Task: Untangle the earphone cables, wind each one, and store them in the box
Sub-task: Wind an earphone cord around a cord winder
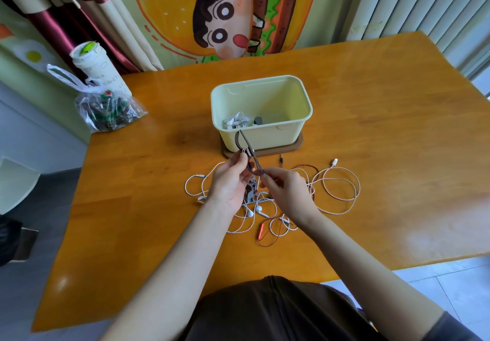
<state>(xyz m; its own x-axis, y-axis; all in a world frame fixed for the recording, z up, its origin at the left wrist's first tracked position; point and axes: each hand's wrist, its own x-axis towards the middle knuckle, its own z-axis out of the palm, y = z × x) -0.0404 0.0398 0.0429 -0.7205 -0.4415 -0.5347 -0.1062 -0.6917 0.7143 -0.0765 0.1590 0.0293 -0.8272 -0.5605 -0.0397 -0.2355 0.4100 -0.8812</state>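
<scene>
A pale yellow box (pixel 291 94) stands on a brown lid (pixel 294 146) at the table's middle; a wound white earphone (pixel 236 120) and a dark item lie inside. In front of it, my left hand (pixel 230 181) pinches loops of a dark grey cable (pixel 245 142) held up before the box. My right hand (pixel 285 187) pinches the same cable lower down. Under both hands lies a tangle of white earphone cables (pixel 254 212), a thin red cable with a red remote (pixel 261 230), and a white charging cable (pixel 339 184) to the right.
A wooden table (pixel 371 128) carries a clear plastic bag of dark items (pixel 108 110) and a white paper cup (pixel 95 67) at its far left corner. A small black plug (pixel 281 159) lies by the lid. A curtain and cartoon cloth hang behind.
</scene>
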